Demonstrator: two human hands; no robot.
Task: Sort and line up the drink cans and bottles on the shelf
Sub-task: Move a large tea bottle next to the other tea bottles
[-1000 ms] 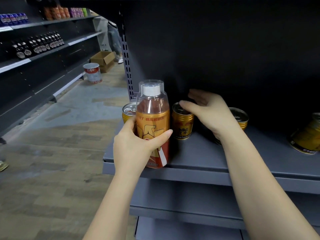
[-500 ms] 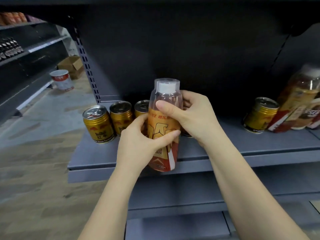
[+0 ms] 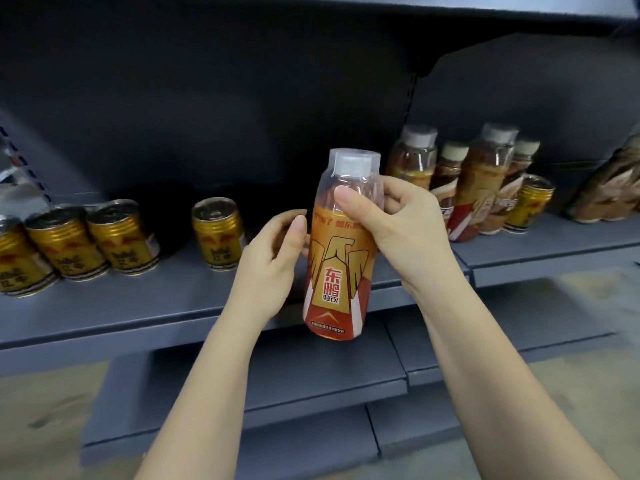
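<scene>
Four gold cans (image 3: 117, 237) stand on the grey shelf (image 3: 138, 306) at left: three packed side by side, the fourth a little apart to their right. Red print on their labels, too blurred to read. Left hand (image 3: 270, 268), fingers loosely curved, thumb tip just at the bottle's left side; contact cannot be confirmed, nothing gripped. Bottle (image 3: 341, 258) held upright in the air before the shelf's front edge, centre of view. Label gold over red, winged eagle figure, red characters 东鹏 with 特饮 beneath; small white print on a dark band near the base, unreadable. Clear plastic shoulder, white cap under a clear overcap, amber liquid. Right hand (image 3: 398, 220) grips the bottle's upper part, thumb across the front, fingers wrapped behind. At right, a cluster of similar bottles (image 3: 485, 181) stands on the adjoining shelf section, one gold can (image 3: 528, 209) beside them.
</scene>
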